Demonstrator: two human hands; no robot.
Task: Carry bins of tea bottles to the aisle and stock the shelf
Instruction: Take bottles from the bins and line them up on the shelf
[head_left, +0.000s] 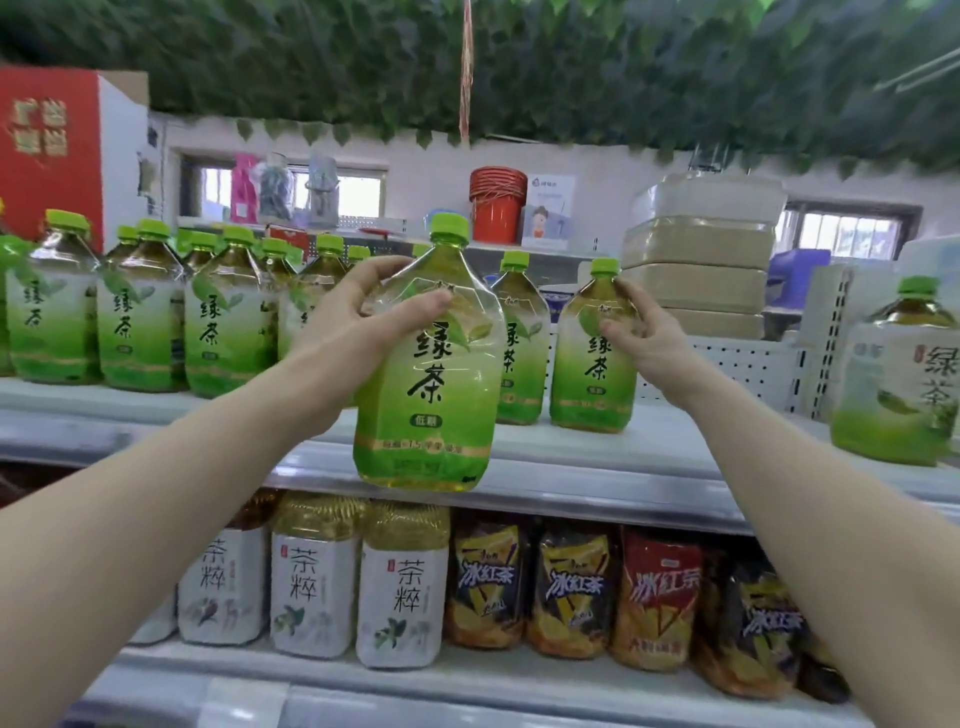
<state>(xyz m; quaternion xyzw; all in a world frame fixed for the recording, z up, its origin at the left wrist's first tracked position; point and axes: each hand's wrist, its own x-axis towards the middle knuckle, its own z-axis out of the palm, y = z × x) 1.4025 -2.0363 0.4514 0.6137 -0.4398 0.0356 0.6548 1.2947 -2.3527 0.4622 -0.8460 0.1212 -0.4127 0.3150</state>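
While gripped, green-capped tea bottle (428, 364), yellow-green liquid

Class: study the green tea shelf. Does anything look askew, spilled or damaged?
Nothing is spilled or damaged. Only the green tea bottle gripped by the left hand is off the upper shelf, slightly tilted before its edge. The right hand holds an upright shelf bottle; one lone bottle stands apart at far right.

Our left hand (353, 332) has the raised bottle (431, 374) before the upper shelf (571, 444) edge. On that shelf, a bottle row (140, 322) stands left, and our right hand (644, 332) grips the standing bottle (592, 374) just right. Lower bottles (400, 587) sit beneath.
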